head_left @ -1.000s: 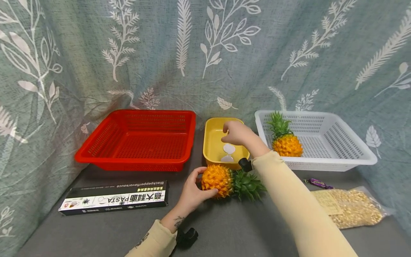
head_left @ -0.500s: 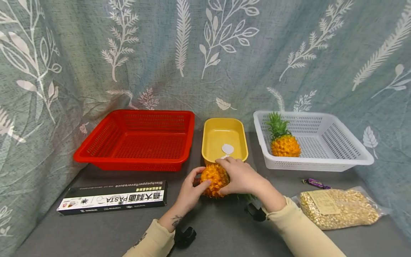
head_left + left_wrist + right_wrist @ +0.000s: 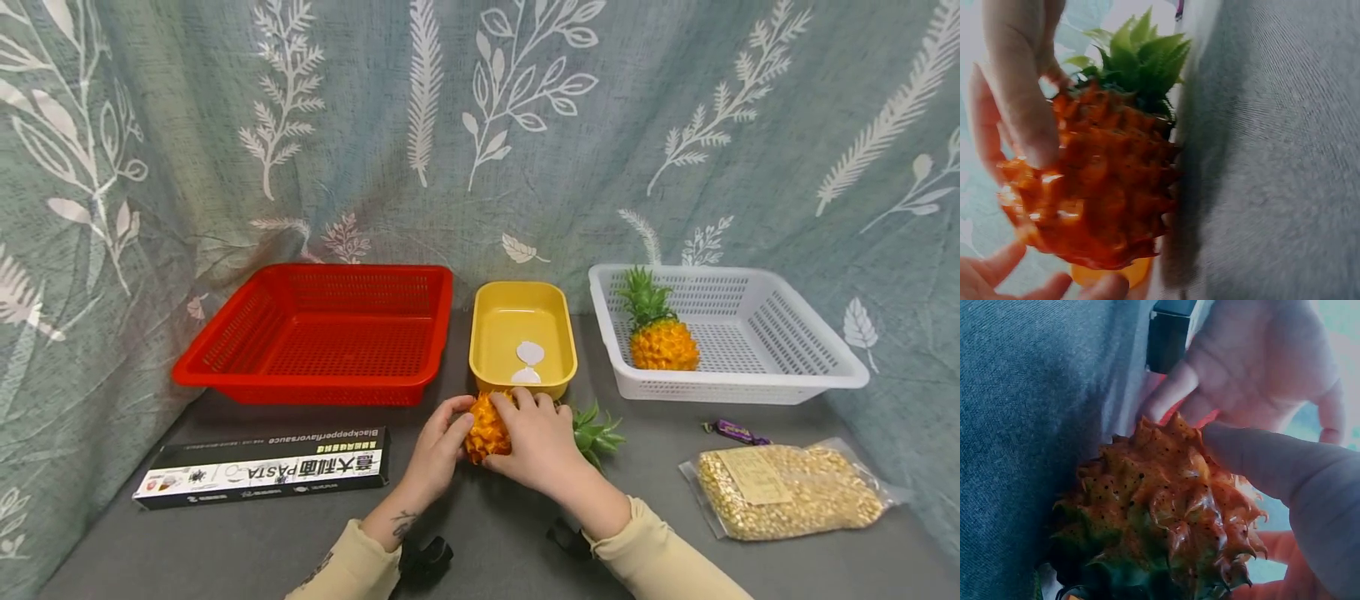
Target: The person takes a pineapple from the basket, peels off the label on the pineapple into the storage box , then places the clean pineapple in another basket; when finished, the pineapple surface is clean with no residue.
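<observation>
An orange pineapple (image 3: 487, 429) lies on its side on the grey table, its green crown (image 3: 595, 435) pointing right. My right hand (image 3: 542, 435) grips it from above, fingers over the far side and thumb on the near side. At the base end is my left hand (image 3: 438, 443), its fingers loosely bent. In the left wrist view, left-hand fingertips (image 3: 1004, 262) are close to the base of the pineapple (image 3: 1104, 181); whether they touch is unclear. The right wrist view has the right thumb (image 3: 1254, 456) on the spiky skin and the left palm (image 3: 1260, 369) facing it.
Behind the pineapple stands a yellow tub (image 3: 522, 293) with white round pieces. A red basket (image 3: 315, 392) is at left, a white basket (image 3: 750, 390) with another pineapple (image 3: 664, 343) at right. Nearer lie a pasta box (image 3: 262, 468), a purple wrapped candy (image 3: 737, 432) and a bag of grains (image 3: 795, 492).
My right hand came down from above the yellow tub and took hold of the pineapple. The left hand has loosened from its base. The pineapple has shifted slightly left.
</observation>
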### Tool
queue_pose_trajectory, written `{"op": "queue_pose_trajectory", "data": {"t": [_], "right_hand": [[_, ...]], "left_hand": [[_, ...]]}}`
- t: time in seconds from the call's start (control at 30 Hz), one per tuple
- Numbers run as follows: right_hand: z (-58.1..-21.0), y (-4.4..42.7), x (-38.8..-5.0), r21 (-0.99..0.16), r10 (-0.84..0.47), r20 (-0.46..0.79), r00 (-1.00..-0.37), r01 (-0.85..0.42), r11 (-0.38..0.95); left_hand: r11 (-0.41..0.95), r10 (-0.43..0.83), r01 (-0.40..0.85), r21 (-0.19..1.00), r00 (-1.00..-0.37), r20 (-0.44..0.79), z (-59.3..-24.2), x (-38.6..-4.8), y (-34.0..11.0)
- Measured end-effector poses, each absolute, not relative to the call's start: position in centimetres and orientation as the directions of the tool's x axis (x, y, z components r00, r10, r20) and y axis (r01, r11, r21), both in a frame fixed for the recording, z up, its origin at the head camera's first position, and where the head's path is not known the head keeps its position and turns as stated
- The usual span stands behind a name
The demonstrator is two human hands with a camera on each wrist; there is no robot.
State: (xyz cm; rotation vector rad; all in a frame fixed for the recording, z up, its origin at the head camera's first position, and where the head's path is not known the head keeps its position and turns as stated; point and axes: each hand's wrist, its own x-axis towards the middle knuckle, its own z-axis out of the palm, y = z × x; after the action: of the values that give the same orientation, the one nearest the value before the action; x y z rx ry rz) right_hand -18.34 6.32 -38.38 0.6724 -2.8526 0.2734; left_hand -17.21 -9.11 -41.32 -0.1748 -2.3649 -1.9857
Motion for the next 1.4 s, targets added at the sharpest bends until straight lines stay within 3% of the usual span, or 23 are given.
{"op": "queue_pose_trajectory", "data": {"t": [0.17,0.5,0.8,1.23,1.4], "right_hand": [[-38.7,5.7,-18.0,-0.144,-0.415,0.255,-0.873,-0.459,0.877],[-39.0,5.8,-17.5,-0.129,-0.360,0.298,-0.884,-0.411,0.902],[-38.8,5.4,-17.3,-0.131,-0.358,0.277,-0.891,-0.405,0.905],[-38.7,6.9,-17.0,-0.098,-0.557,0.263,-0.788,-0.596,0.797],[-38.6,8.2,-16.3,-0.111,-0.665,0.230,-0.711,-0.698,0.708]], "left_hand": [[0.241,-0.087,0.117,0.963,-0.986,0.142,-40.5,-15.3,-11.2],[-0.150,-0.258,0.048,0.987,-0.966,0.008,-37.7,-13.0,-16.8],[-0.317,-0.295,-0.028,0.948,-0.947,-0.127,-36.8,-15.2,-20.2],[-0.471,-0.420,0.136,0.872,-0.904,-0.085,-38.0,-17.1,-19.8],[-0.494,-0.444,0.144,0.857,-0.890,-0.107,-38.0,-17.4,-20.0]]}}
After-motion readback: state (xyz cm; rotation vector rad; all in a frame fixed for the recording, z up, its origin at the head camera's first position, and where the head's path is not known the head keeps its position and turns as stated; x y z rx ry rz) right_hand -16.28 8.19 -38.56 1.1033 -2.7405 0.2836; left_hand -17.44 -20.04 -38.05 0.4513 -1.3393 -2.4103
